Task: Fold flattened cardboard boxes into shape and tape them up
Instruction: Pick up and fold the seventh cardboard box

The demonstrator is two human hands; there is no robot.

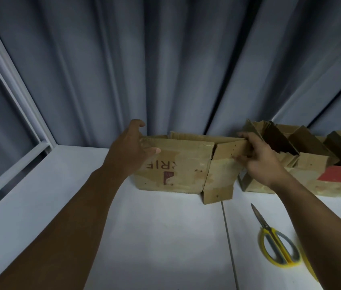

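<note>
We recorded a grey pleated curtain (pixel 165 59) hanging behind and above the left hand (pixel 132 149) and the right hand (pixel 261 160), its folds reaching down to the white table (pixel 155 237). A white window frame (pixel 14 97) ran diagonally, well to the left of the left hand. A thin seam (pixel 229 243) crossed the table surface nearer to us than the right hand. Closed scissors (pixel 276 241) with yellow-and-grey handles lay flat just right of that seam, blades pointing toward the right hand.

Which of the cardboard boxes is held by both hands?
The flattened box with red letters, leftmost: left hand and right hand grip its top edge. No hand holds the other boxes.
</note>
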